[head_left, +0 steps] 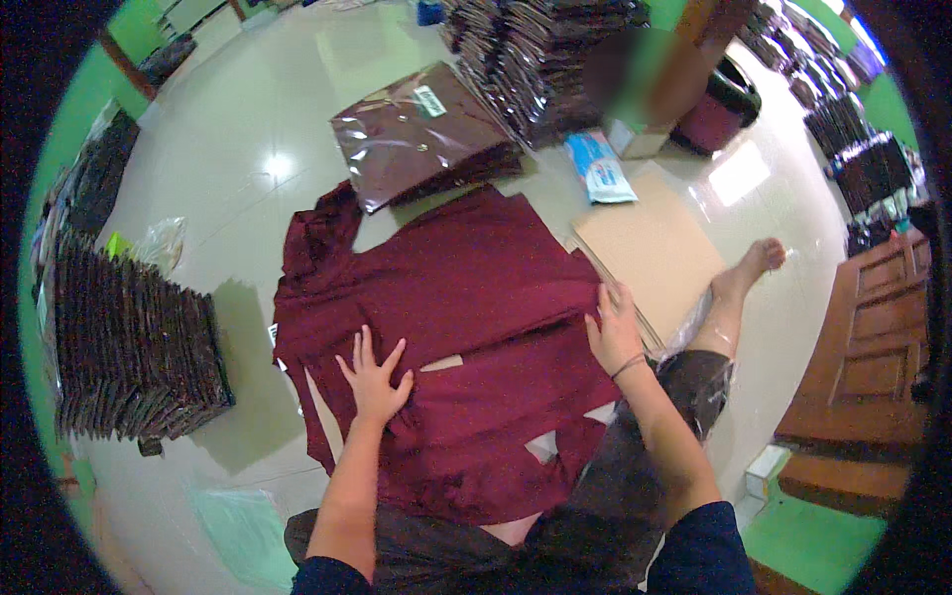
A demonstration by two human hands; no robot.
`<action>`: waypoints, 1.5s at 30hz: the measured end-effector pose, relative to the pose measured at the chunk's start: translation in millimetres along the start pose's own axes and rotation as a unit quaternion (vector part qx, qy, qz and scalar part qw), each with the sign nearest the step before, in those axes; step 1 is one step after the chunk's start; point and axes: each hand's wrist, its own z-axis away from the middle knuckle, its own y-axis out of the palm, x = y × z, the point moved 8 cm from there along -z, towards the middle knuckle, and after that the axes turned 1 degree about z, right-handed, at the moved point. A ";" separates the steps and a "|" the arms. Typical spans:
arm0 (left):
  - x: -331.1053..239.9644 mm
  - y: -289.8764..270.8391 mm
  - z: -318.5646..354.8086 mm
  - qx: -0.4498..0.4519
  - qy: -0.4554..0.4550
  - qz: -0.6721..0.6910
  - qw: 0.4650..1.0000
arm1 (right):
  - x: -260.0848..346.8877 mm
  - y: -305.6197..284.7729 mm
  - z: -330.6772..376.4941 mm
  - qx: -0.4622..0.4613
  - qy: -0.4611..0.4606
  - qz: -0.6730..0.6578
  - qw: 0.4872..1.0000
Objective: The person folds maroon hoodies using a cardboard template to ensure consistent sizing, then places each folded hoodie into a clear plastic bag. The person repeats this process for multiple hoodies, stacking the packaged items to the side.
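The maroon garment [446, 327] lies spread on the pale floor [248, 129] before the person's knees, the left hand [375, 377] pressed flat on its middle, fingers splayed, and the right hand [615, 327] (fingers open too) resting on its right edge beside the cardboard sheets [654, 248].

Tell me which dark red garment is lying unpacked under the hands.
The spread-out maroon cloth garment on the floor; the other maroon garment behind it is sealed in clear plastic.
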 end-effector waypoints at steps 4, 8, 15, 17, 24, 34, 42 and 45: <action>-39.6 -24.5 3.7 -0.112 0.165 0.072 0.977 | -27.6 -14.9 92.7 0.071 0.285 -0.222 0.930; -100.0 1.8 -15.0 -0.025 0.223 0.131 0.966 | -14.9 32.1 191.0 -0.044 0.609 -0.608 0.508; -178.3 46.7 -114.2 -0.071 0.067 0.367 0.925 | -21.4 50.0 208.9 -0.096 0.687 -0.581 0.426; -207.0 80.0 -131.7 -0.010 0.068 0.261 0.963 | -21.3 56.0 207.3 -0.065 0.693 -0.608 0.382; -231.3 94.4 -144.2 0.155 0.024 0.232 0.960 | -20.9 9.9 162.4 -0.139 0.518 -0.578 0.614; 120.7 -84.5 145.4 -0.288 -0.447 0.588 0.610 | 199.0 -52.6 106.2 0.215 -0.076 -0.529 0.817; -17.6 53.6 251.6 -0.103 -0.550 0.827 0.052 | 223.0 66.9 95.8 0.204 -0.071 -0.140 0.966; -21.8 60.2 255.8 -0.158 -0.621 0.755 0.136 | 238.9 72.5 55.0 0.141 -0.052 -0.319 0.936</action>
